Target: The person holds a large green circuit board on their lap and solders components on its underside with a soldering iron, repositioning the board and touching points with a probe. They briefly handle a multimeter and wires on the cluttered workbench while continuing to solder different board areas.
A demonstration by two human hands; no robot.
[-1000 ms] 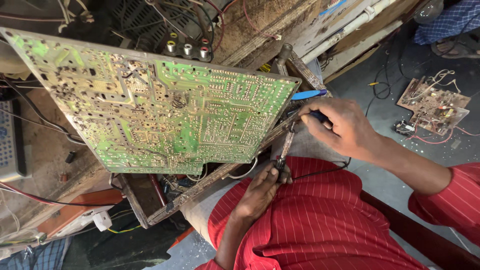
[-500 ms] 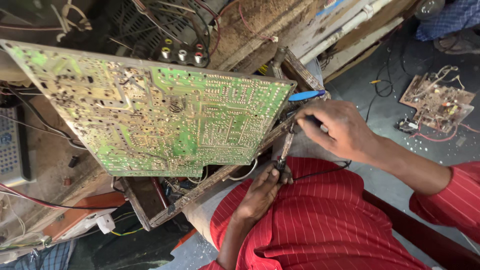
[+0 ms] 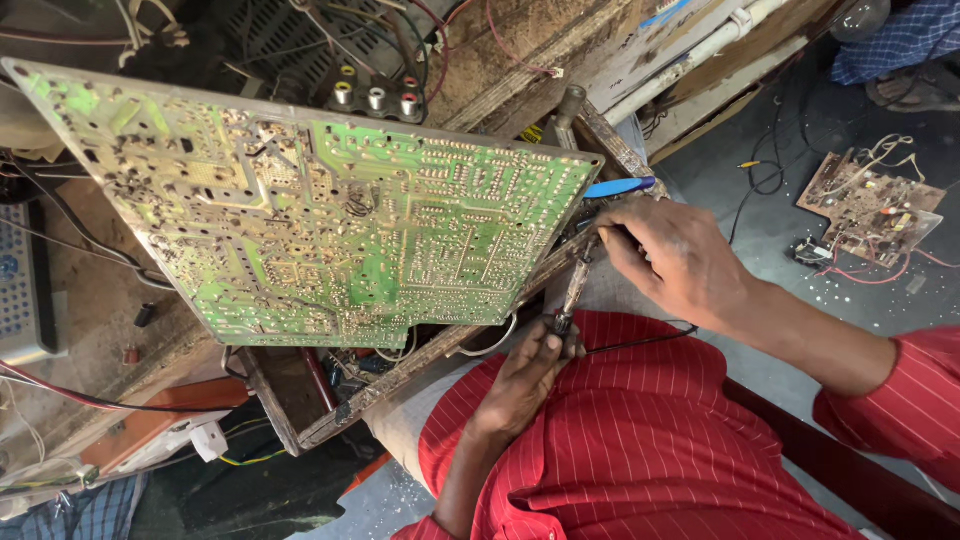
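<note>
Looking down from my head, little is changing since a moment ago: both my hands are staying at the lower right edge of the large green circuit board (image 3: 330, 225), which is still tilting solder-side up. My right hand (image 3: 680, 260) is curling shut around a thin probe (image 3: 578, 280) near the board's corner, just below a blue-handled tool (image 3: 618, 186). My left hand (image 3: 530, 365) is pinching the probe's dark lower end, where a black wire (image 3: 640, 340) is trailing off. A rough wooden frame (image 3: 400, 370) is crossing beneath the board. A second, smaller circuit board (image 3: 870, 205) is lying on the floor, well apart. My fingers are hiding the probe's tip.
</note>
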